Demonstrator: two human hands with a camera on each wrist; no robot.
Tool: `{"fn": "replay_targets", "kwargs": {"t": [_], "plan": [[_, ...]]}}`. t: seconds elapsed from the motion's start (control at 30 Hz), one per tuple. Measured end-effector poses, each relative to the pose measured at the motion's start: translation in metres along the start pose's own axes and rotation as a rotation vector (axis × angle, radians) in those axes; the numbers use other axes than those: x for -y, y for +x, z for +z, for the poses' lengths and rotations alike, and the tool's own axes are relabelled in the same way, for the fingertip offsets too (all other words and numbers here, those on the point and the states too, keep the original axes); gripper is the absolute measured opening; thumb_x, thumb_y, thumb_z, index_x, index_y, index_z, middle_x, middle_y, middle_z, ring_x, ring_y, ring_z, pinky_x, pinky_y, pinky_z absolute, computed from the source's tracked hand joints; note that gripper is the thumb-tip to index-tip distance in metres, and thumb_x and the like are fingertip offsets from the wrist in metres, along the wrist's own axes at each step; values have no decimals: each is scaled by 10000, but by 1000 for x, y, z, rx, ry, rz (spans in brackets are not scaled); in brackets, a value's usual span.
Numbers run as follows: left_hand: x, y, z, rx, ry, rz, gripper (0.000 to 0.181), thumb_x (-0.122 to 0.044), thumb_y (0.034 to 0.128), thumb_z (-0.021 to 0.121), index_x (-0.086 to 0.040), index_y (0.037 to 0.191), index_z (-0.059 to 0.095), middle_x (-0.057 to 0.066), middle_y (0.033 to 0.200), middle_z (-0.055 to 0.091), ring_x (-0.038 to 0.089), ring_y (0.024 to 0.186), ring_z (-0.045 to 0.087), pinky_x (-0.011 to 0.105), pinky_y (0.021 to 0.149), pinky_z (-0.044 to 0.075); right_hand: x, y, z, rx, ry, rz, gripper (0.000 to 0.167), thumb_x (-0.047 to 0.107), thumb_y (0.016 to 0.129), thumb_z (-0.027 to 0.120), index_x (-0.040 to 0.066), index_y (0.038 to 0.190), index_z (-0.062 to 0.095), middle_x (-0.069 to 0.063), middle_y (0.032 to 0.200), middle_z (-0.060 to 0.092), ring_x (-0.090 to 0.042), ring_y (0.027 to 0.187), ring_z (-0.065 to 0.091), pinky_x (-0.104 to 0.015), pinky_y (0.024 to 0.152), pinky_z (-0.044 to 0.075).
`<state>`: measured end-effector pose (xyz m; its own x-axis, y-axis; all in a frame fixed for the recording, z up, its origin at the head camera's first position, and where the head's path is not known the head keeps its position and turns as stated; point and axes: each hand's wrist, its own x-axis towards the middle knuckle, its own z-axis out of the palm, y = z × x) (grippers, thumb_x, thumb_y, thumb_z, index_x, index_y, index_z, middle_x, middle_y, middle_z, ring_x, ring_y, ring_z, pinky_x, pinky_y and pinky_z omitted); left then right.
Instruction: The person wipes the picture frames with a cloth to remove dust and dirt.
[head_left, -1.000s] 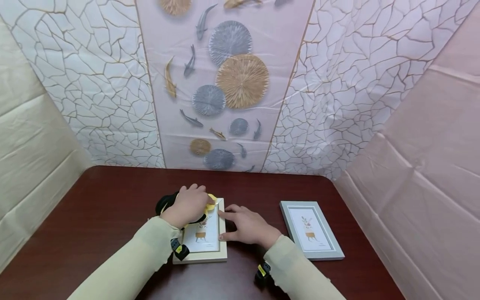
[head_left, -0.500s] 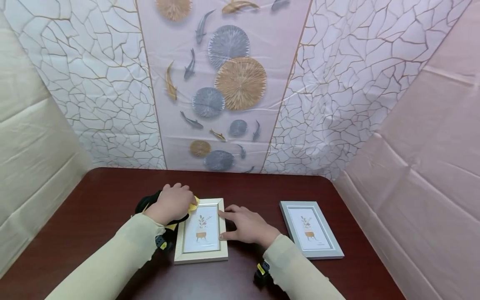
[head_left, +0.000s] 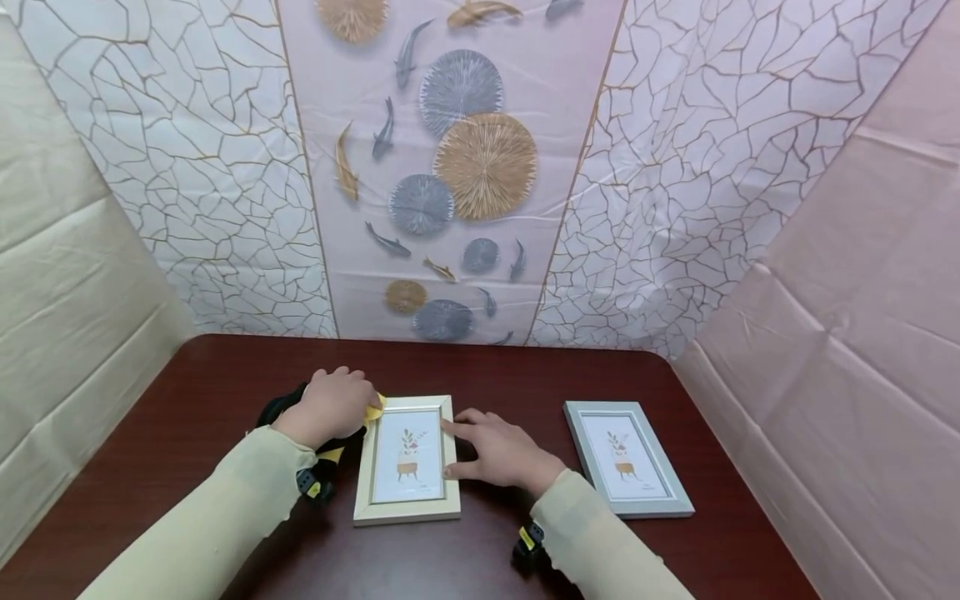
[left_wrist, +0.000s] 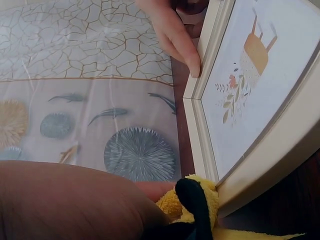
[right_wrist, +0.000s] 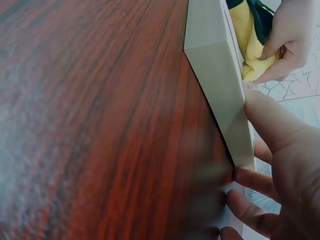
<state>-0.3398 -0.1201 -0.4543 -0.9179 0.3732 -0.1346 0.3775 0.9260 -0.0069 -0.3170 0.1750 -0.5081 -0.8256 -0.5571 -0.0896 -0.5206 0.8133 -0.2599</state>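
A cream picture frame (head_left: 362,504) with a plant print lies face up on the table. My left hand (head_left: 330,408) grips a yellow and black cloth (head_left: 376,407) at the frame's upper left corner. In the left wrist view the bunched yellow cloth (left_wrist: 206,192) touches the frame's rim (left_wrist: 201,150). At the frame's right side, my right hand (head_left: 498,450) rests with thumb and index finger apart, both touching the edge. The right wrist view has the thumb against the frame's side (right_wrist: 220,90) and the other fingers near its corner. Part of the cloth is hidden under the left hand.
A grey-blue picture frame (head_left: 630,458) with a similar print lies to the right, beyond the right hand. The dark red-brown table (head_left: 480,550) meets a patterned cloth backdrop (head_left: 427,275) at the back, and plain hangings flank both sides.
My left hand has moved left with the cloth, from over the print to the frame's left edge, uncovering the print. The right hand keeps its place at the right edge.
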Motion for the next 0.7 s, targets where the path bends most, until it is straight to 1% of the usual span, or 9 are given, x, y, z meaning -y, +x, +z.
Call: {"fn": "replay_targets", "kwargs": {"t": [0.17, 0.23, 0.33, 0.43, 0.6, 0.7], "plan": [[2, 1, 5, -8, -21, -1, 379, -33, 1036, 702, -246, 1323, 828, 84, 1321, 699, 336, 1144, 584, 559, 949, 459, 1, 2, -1, 7, 15, -6, 814, 623, 991, 748, 276, 1681, 493, -43, 1609, 533, -256, 1415, 576, -505, 1033, 550], [0, 3, 5, -12, -15, 1, 373, -39, 1035, 707, -247, 1319, 830, 80, 1296, 697, 319, 1105, 571, 544, 929, 449, 1, 2, -2, 8, 20, -8, 814, 617, 991, 752, 271, 1681, 494, -47, 1605, 535, -253, 1411, 582, -499, 1032, 551], [-8, 9, 4, -19, -3, 12, 376, -41, 1038, 698, -249, 1322, 830, 69, 1264, 696, 290, 1042, 543, 519, 893, 430, -1, 0, -4, 10, 25, -9, 815, 618, 992, 750, 268, 1681, 493, -52, 1605, 535, -259, 1408, 583, -500, 1031, 552], [-20, 15, 3, -27, 3, 34, 369, -47, 1043, 692, -250, 1318, 831, 68, 1243, 697, 288, 1028, 546, 518, 883, 435, -2, 0, -4, 12, 22, -15, 815, 628, 994, 743, 273, 1683, 489, -52, 1611, 530, -263, 1413, 581, -501, 1029, 553], [-38, 22, 2, -37, 14, 62, 310, -90, 1069, 701, -251, 1295, 837, 73, 1229, 696, 317, 1090, 587, 574, 953, 475, -2, 1, -1, 11, 11, -27, 813, 637, 995, 734, 292, 1687, 480, -44, 1621, 523, -256, 1420, 576, -487, 1026, 555], [-45, 25, 3, -37, 9, 53, 308, -90, 1072, 699, -251, 1298, 834, 75, 1248, 694, 332, 1136, 594, 588, 986, 475, -2, 1, 0, 9, 8, -25, 806, 627, 998, 734, 302, 1689, 474, -39, 1619, 526, -247, 1418, 577, -477, 1028, 556]]}}
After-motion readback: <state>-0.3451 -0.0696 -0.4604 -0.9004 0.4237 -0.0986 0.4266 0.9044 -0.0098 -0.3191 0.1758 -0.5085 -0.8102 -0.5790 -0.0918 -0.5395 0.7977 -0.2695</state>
